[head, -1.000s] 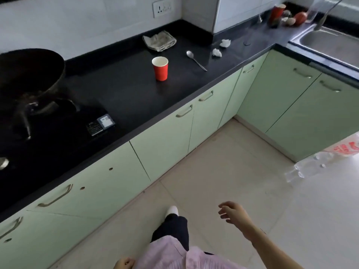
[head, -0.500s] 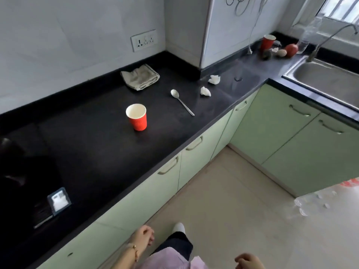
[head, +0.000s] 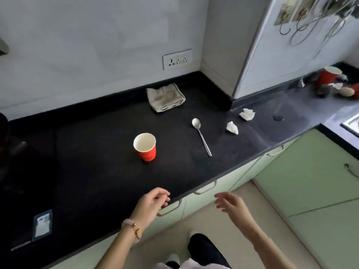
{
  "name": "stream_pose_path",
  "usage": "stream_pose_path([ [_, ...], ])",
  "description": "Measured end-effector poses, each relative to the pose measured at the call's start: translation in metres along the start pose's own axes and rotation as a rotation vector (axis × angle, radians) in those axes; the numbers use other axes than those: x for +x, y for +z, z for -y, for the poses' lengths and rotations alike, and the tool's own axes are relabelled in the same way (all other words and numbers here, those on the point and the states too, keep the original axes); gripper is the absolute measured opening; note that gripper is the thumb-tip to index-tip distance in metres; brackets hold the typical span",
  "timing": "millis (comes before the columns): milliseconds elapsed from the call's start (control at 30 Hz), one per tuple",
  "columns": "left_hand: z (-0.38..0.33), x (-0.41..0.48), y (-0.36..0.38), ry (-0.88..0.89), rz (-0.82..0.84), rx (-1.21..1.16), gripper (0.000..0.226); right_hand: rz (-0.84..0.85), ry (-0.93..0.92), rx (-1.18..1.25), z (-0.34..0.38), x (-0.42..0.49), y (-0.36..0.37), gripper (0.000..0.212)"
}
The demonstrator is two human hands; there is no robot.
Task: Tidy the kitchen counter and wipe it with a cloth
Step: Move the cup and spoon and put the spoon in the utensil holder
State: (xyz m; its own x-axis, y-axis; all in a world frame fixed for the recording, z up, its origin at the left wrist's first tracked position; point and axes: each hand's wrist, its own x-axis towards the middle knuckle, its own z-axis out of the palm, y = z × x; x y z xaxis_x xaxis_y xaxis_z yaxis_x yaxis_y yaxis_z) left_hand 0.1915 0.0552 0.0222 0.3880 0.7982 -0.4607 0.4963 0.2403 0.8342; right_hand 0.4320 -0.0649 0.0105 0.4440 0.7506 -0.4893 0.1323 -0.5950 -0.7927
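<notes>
On the black counter [head: 97,171] a red paper cup [head: 145,146] stands upright and empty. To its right lies a metal spoon [head: 201,136], and past it two crumpled white tissues [head: 232,128] [head: 247,114]. A folded beige cloth [head: 165,97] rests against the back wall. My left hand [head: 150,203] hovers over the counter's front edge, fingers loosely curled, holding nothing. My right hand [head: 232,204] is off the counter, in front of the cabinets, fingers spread and empty.
A second red cup [head: 328,76] and some fruit [head: 346,91] sit at the far right near the sink corner [head: 351,124]. A small dark stain [head: 278,117] marks the counter. A stove area with a label [head: 42,224] lies at the left. Green cabinets [head: 303,171] run below.
The view has swung up and closer to the counter. Both hands have risen from beside my body toward the counter's front edge.
</notes>
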Motion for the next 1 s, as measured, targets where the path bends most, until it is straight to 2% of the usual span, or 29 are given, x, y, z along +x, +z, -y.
stream_pose_path([
  [133, -0.040, 0.015, -0.009, 0.117, -0.530, -0.218, 0.032, -0.002, -0.209, -0.075, 0.067, 0.055, -0.019, 0.025],
  [167, -0.045, 0.022, -0.010, 0.104, -0.614, -0.232, 0.035, -0.019, -0.244, -0.120, 0.079, 0.069, -0.021, 0.023],
  [200, -0.049, 0.030, -0.012, 0.064, -0.652, -0.224, 0.048, -0.039, -0.266, -0.176, 0.089, 0.082, -0.023, 0.022],
  [300, -0.052, 0.052, -0.018, -0.046, -0.638, -0.199, 0.083, -0.074, -0.317, -0.353, 0.107, 0.125, -0.025, 0.027],
  [433, -0.061, 0.071, -0.021, -0.085, -0.628, -0.205, 0.098, -0.097, -0.324, -0.532, 0.109, 0.168, -0.021, 0.039],
  [533, -0.064, 0.081, -0.021, -0.118, -0.613, -0.260, 0.101, -0.127, -0.281, -0.610, 0.112, 0.183, -0.014, 0.039],
  [700, -0.066, 0.092, -0.017, -0.129, -0.582, -0.294, 0.096, -0.183, -0.191, -0.643, 0.119, 0.193, -0.008, 0.024],
  [867, -0.072, 0.099, -0.016, -0.159, -0.616, -0.305, 0.088, -0.189, -0.072, -0.692, 0.125, 0.199, -0.009, 0.022],
  [1000, -0.074, 0.098, -0.014, -0.162, -0.625, -0.306, 0.084, -0.190, -0.069, -0.751, 0.127, 0.199, -0.009, 0.023],
])
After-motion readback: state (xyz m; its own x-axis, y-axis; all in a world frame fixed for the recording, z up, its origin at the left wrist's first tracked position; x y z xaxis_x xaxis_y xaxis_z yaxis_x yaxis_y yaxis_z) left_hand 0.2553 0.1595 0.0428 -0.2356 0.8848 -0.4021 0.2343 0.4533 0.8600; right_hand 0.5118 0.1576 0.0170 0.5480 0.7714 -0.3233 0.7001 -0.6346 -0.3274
